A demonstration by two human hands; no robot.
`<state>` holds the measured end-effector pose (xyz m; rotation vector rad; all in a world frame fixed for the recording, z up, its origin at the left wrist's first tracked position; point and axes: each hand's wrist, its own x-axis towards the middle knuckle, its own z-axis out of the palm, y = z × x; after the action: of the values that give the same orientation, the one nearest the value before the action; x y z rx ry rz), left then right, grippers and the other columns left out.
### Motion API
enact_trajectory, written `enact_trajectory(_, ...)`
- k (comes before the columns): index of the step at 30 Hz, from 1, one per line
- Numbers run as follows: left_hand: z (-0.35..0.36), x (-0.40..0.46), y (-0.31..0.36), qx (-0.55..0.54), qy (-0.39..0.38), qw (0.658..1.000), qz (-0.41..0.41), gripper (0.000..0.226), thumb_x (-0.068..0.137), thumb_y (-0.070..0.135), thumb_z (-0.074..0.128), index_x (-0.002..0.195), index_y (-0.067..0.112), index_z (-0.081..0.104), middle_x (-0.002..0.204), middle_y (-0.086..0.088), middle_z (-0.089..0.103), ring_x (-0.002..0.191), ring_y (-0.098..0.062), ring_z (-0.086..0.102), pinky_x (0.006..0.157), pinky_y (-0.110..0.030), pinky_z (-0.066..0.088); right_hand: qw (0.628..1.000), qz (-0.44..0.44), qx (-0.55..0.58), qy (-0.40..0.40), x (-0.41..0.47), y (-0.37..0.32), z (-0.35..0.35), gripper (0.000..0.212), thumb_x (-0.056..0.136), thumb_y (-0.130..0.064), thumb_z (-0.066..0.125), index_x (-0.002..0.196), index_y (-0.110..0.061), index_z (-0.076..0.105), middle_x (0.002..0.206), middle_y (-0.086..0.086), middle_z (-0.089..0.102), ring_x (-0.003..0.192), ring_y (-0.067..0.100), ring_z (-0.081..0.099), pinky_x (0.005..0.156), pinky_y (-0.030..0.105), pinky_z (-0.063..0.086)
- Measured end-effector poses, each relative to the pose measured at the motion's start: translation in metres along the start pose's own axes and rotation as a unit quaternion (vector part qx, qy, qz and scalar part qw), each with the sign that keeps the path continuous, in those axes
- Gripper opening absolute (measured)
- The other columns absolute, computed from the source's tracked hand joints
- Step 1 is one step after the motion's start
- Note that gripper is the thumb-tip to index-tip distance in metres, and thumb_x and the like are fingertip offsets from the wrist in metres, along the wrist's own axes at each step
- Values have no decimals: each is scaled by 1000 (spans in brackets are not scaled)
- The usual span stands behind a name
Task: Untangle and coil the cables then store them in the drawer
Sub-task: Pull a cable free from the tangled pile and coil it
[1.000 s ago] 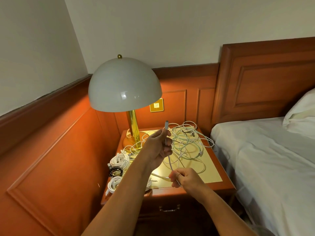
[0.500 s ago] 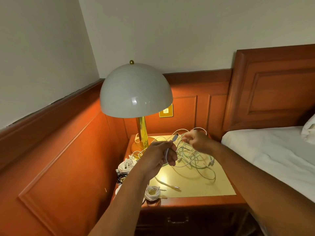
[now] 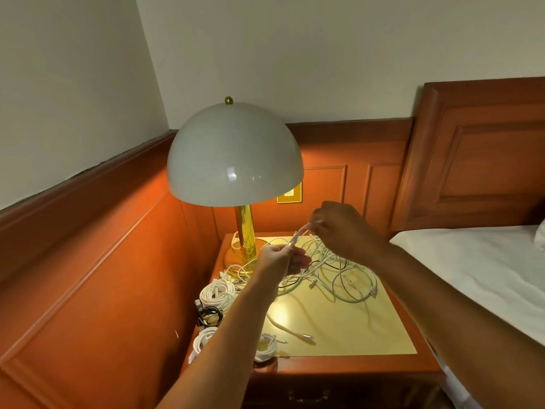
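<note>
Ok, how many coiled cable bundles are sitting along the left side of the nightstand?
4: white coil near the lamp base, black coil before it, white coil at the front-left edge, white coil right of the forearm, which may hide more.

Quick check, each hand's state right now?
Left hand: grips the white cable.
Right hand: pinches the same cable's end above the tangle.

Head cam, fwd-down over nightstand (image 3: pixel 339 369)

White cables (image 3: pixel 333 270) — brass lamp (image 3: pixel 244 231) — reddish-brown nightstand (image 3: pixel 354 367).
</note>
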<state>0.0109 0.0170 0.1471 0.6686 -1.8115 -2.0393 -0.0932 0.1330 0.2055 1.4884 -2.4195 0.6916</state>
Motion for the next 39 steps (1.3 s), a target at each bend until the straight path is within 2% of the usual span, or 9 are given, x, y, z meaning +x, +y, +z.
enact_trajectory(4,-1,4,8,-143,27,989,-19,33,103,10,37,97,-5,66,89,-17,74,86,-28,72,80,-34,55,988,95,125,-10,-43,-14,24,21,98,-11,51,107,-14,70,81,-5,58,63,4,50,58,18,35)
enact_trajectory(9,13,-3,15,-226,20,973,-38,34,102,9,34,106,-6,64,99,-19,73,91,-29,72,79,-32,56,863,225,452,-13,-93,-32,63,26,93,8,48,97,-11,66,69,8,66,56,13,59,57,26,52)
enact_trajectory(14,18,-11,16,-285,-11,957,-59,29,101,8,37,101,-3,63,88,-15,74,80,-25,73,72,-29,57,804,252,538,-13,-110,-30,96,35,96,-27,55,87,5,65,66,12,63,60,21,58,61,28,51)
enact_trajectory(18,16,-22,25,-297,-42,952,-56,30,102,8,34,93,-1,61,66,-7,65,60,-17,65,67,-25,47,832,218,504,-78,-124,-23,117,24,102,-8,43,100,-7,67,75,5,66,74,12,62,79,17,50)
enact_trajectory(22,10,-30,38,-277,-97,955,-38,28,101,11,35,87,0,58,59,0,49,57,-12,42,58,-20,34,823,293,477,-101,-126,-5,126,30,96,-30,55,87,-5,70,67,3,64,65,15,58,62,20,48)
enact_trajectory(26,7,-40,37,-194,-130,972,-9,32,100,11,38,85,-2,63,54,-2,51,46,-12,46,50,-21,40,856,360,364,-74,-102,26,103,51,86,-52,59,80,-2,68,54,1,53,49,14,45,49,25,37)
enact_trajectory(30,6,-47,31,-114,-149,982,23,33,100,12,40,85,1,66,56,-3,55,49,-13,50,52,-23,42,889,324,322,-32,-63,50,66,30,96,-35,57,83,-10,67,47,-10,45,49,12,35,52,24,28)
enact_trajectory(34,8,-55,32,-95,-150,984,28,32,99,9,39,86,-2,66,63,-9,64,55,-15,58,54,-22,46,926,258,274,-12,-32,58,30,16,97,-15,58,84,-15,68,83,-1,65,76,12,55,61,24,40)
enact_trajectory(39,10,-56,34,-76,-151,985,42,31,95,5,38,86,-5,66,70,-12,68,59,-16,63,57,-22,50,958,215,187,33,-14,48,0,20,89,-25,69,79,-8,67,53,-3,49,45,8,38,39,13,29)
